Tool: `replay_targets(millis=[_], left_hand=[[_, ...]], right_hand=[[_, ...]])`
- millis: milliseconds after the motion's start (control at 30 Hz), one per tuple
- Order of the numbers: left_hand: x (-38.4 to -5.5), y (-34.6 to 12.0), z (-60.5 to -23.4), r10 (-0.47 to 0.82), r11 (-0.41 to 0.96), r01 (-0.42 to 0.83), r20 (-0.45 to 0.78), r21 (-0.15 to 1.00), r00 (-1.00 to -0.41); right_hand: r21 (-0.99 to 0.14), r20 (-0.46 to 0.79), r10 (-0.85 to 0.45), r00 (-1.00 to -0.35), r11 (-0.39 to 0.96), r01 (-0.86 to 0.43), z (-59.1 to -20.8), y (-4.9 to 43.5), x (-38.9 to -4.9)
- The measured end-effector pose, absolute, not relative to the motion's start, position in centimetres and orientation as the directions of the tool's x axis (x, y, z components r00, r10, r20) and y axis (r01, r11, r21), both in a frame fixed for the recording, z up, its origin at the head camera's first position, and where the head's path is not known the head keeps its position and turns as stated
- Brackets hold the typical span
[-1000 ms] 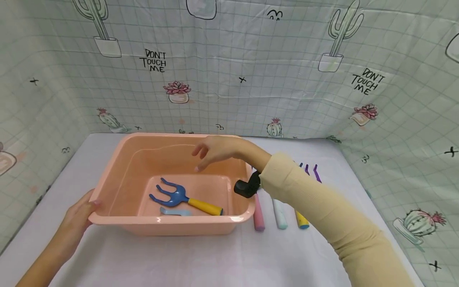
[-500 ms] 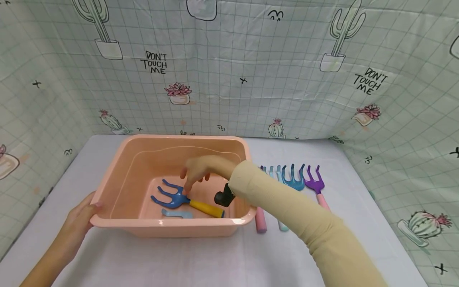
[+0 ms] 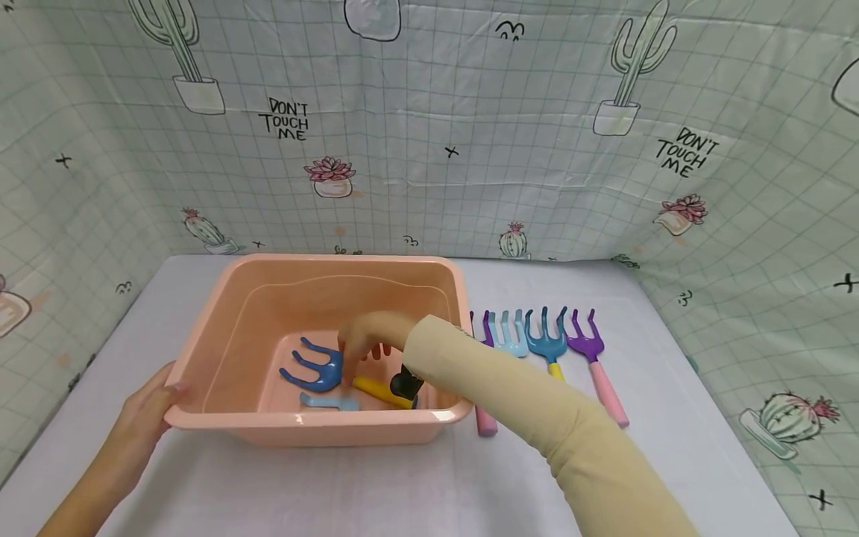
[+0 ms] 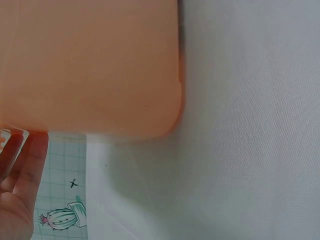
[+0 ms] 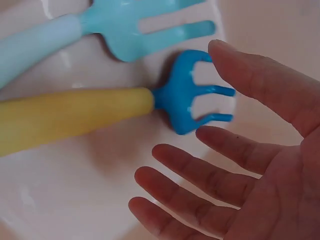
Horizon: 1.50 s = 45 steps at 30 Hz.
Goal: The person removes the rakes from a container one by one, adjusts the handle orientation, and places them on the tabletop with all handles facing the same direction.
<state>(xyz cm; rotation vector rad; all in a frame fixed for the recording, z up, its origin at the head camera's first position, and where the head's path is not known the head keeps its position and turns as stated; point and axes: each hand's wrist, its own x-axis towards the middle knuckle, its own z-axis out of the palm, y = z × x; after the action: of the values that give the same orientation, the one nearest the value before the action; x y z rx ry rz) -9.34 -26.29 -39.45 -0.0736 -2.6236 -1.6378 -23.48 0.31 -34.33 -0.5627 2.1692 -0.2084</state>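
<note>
A peach plastic basin point(image 3: 322, 419) stands on the table. My left hand point(image 3: 144, 406) grips its left rim near the front corner, thumb over the edge and fingers against the outer wall. Inside lies a blue hand rake with a yellow handle point(image 3: 379, 391). Beside it, a light blue rake point(image 3: 329, 402) is mostly hidden by the front wall. My right hand point(image 3: 367, 341) is down in the basin over the neck of the yellow-handled rake. In the right wrist view its thumb and fingers point(image 5: 200, 180) are spread, on either side of the blue prongs; whether they touch cannot be told.
Right of the basin several more rakes lie in a row: a purple one with a pink handle point(image 3: 607, 391), a blue one point(image 3: 546, 343), a light blue one point(image 3: 513, 344) and another pink-handled one point(image 3: 486, 421), partly behind my sleeve. Patterned cloth point(image 3: 416, 112) hangs around the table.
My right hand has come down from above the basin to the yellow-handled rake, and my forearm has shifted left, uncovering the rakes on the right. My left hand stays on the rim.
</note>
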Motion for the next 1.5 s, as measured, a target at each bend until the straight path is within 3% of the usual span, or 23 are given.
replay_targets(millis=[433,667,1000,1200,1500], left_hand=[[-9.0,-26.4,-39.5,0.032,0.361,0.096,0.090,0.928,-0.995],[-9.1,-26.1,-39.3,0.045,0.412,0.118,0.110,0.904,-0.993],[-9.1,-26.3,-39.1,0.040,0.460,0.113,0.107,0.881,-0.993],[-9.0,-26.3,-39.2,0.032,0.458,0.101,0.097,0.883,-0.995],[-9.1,-26.4,-39.4,0.028,0.459,0.096,0.094,0.883,-0.995]], right_hand=[[-0.241,-0.770,-0.371,-0.520,0.923,-0.301,-35.8,-0.4,-22.7],[-0.312,-0.776,-0.322,-0.543,0.943,-0.115,-36.2,1.1,-22.7],[-0.257,-0.823,-0.305,-0.479,0.952,-0.164,-36.3,0.5,-22.7],[-0.237,-0.823,-0.350,-0.446,0.927,-0.290,-36.6,-0.1,-22.6],[-0.306,-0.840,-0.404,-0.362,0.904,-0.299,-36.5,-0.3,-23.0]])
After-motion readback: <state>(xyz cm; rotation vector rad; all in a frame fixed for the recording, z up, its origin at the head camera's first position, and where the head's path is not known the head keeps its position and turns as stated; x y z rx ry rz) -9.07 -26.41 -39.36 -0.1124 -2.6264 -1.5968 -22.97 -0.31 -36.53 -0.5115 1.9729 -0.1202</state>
